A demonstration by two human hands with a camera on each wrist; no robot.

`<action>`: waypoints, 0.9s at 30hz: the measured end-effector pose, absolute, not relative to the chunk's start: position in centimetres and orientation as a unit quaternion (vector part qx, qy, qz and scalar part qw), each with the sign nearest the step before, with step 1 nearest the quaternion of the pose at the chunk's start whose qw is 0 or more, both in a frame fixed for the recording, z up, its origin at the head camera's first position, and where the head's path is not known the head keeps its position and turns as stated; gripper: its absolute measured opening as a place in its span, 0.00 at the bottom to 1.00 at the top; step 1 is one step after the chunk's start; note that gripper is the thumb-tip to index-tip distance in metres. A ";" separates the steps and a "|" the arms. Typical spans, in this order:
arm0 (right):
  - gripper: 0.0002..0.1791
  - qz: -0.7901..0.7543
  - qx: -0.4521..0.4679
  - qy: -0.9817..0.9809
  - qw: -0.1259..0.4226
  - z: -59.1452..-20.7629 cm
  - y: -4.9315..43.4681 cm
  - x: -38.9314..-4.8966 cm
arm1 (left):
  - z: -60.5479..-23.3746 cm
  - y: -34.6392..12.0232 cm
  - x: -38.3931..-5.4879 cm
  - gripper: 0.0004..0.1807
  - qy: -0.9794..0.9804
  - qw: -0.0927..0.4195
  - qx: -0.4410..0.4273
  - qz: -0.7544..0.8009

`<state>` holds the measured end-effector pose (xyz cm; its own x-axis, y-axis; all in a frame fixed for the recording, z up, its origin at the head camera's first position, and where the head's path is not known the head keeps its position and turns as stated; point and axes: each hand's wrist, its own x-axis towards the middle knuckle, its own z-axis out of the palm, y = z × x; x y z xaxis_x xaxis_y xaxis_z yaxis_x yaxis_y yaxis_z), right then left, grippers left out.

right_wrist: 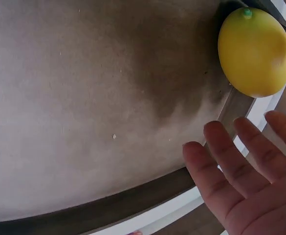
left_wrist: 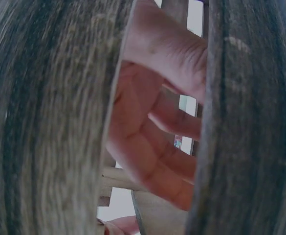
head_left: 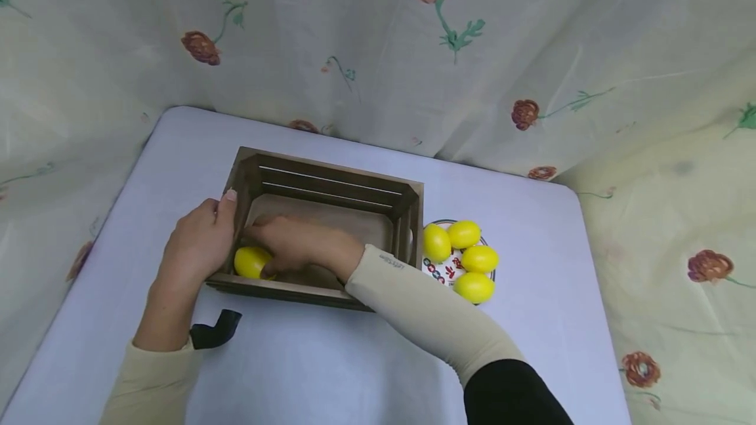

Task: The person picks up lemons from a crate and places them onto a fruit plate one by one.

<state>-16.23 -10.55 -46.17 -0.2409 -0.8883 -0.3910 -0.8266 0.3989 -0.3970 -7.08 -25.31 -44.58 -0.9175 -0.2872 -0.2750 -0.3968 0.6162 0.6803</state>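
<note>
A brown slatted wooden crate [head_left: 331, 166] stands on the table. My left hand [head_left: 197, 241] grips its left end, thumb up along the rim, the other fingers mostly hidden. Inside the crate, my right hand [head_left: 295, 241] is beside a yellow lemon [head_left: 251, 262] in the front left corner. In the right wrist view, the fingers [right_wrist: 231, 166] reach out straight and spread, apart from the lemon [right_wrist: 254, 51]; the thumb is at its side. Through a gap between slats [left_wrist: 50, 117], the left wrist view shows the right hand [left_wrist: 143, 117].
A patterned plate [head_left: 434, 271] with several lemons [head_left: 480, 259] is right beside the crate. A black bent piece [head_left: 215, 330] shows next to the left wrist. The white table [head_left: 331, 366] has a flowered curtain [head_left: 354, 38] behind and at its sides.
</note>
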 end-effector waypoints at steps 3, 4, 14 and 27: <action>0.36 -0.036 -0.549 0.782 0.292 -46.3 -10.6 -16.1 | -44.6 -25.4 -7.1 0.49 0.897 0.075 -0.190 0.392; 0.37 -0.028 -0.551 0.781 0.294 -46.4 -10.7 -16.0 | -44.6 -25.4 -7.1 0.49 0.896 0.076 -0.191 0.393; 0.44 -0.003 -0.556 0.768 0.316 -46.7 -10.5 -15.8 | -44.6 -25.4 -7.2 0.50 0.893 0.086 -0.187 0.400; 0.39 0.000 -0.562 0.770 0.304 -46.8 -10.5 -15.6 | -44.6 -25.3 -7.2 0.50 0.890 0.085 -0.191 0.405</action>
<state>-15.60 -10.51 -46.75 -0.1844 -0.8644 -0.4678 -0.8643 0.3692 -0.3416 -7.19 -25.33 -44.59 -0.9126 -0.2711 -0.3060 -0.4089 0.5986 0.6888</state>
